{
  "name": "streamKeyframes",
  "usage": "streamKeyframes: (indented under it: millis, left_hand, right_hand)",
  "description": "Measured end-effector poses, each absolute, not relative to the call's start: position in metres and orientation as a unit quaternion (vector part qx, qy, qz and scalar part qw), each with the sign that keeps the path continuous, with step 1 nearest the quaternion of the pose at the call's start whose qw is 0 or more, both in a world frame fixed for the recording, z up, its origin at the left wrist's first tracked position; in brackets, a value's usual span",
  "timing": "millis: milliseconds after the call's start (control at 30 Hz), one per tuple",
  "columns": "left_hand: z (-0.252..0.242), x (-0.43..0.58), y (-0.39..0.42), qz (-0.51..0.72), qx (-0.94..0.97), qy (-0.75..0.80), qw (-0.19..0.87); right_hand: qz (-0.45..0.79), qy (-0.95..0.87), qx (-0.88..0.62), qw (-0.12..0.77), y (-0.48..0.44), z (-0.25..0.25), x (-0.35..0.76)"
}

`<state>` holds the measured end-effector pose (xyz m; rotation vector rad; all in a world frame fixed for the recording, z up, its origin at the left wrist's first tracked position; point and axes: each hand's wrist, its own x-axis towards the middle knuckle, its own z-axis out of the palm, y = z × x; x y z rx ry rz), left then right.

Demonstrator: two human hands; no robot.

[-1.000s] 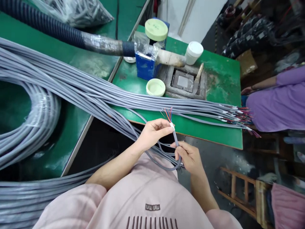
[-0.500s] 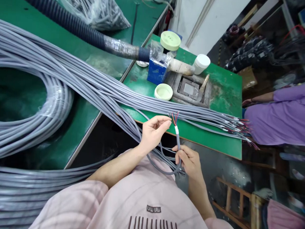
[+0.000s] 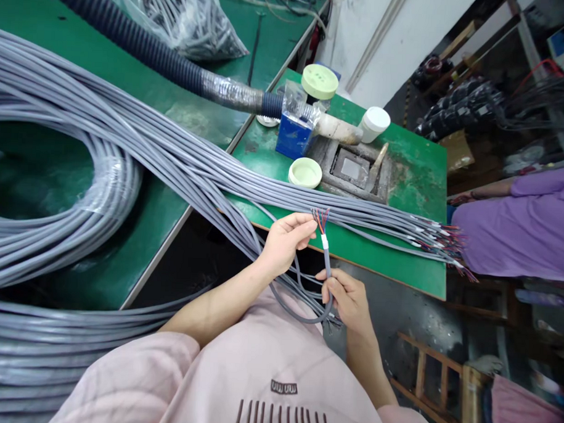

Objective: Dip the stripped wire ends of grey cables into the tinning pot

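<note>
My right hand (image 3: 348,298) grips a grey multi-core cable (image 3: 327,265) below its stripped end, which points up and away from me. A white band (image 3: 325,241) wraps the cable where the jacket stops. Above it, thin coloured wires (image 3: 322,220), red, blue and dark, fan out. My left hand (image 3: 291,239) is closed, thumb and forefinger pinched on the wires at the left of the fan. Behind both hands, a long bundle of grey cables (image 3: 273,191) runs across the green bench, its stripped ends (image 3: 441,235) at the right.
A solder pot (image 3: 352,169) with a scraper (image 3: 378,162) sits on the bench (image 3: 417,161). Nearby are a pale green lid (image 3: 305,173), a white jar (image 3: 374,123), a blue box (image 3: 294,135) and a black hose (image 3: 176,63). Cable coils (image 3: 111,193) lie left; a person in purple (image 3: 517,226) is right.
My left thumb and forefinger have closed in on the wire fan, and the wires have spread slightly. The right hand keeps its hold on the cable. The view has shifted slightly.
</note>
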<state>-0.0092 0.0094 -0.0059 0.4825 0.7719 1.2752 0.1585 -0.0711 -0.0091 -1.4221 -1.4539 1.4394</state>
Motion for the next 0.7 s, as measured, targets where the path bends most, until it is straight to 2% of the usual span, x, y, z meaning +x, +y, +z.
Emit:
streamKeyframes:
  millis: [100,267,500,600,700]
  left_hand:
    - [-0.004,-0.010,0.011,0.550,0.203,0.324,0.743]
    - [-0.006,-0.010,0.010,0.570,0.235,0.308,0.725]
    - [-0.011,-0.003,0.013,0.465,0.132,0.153,0.862]
    - [-0.008,0.004,0.014,0.439,0.135,0.182,0.869]
    - [-0.003,0.006,0.013,0.508,0.175,0.280,0.796]
  right_hand:
    - [0.559,-0.544,-0.539,0.318,-0.071,-0.010,0.159]
    - [0.578,-0.526,-0.529,0.331,-0.072,-0.012,0.160]
    - [0.581,-0.549,-0.500,0.333,-0.068,-0.010,0.157]
    - [0.580,-0.546,-0.506,0.332,-0.068,-0.012,0.159]
    - [0.568,-0.540,-0.525,0.333,-0.069,-0.016,0.164]
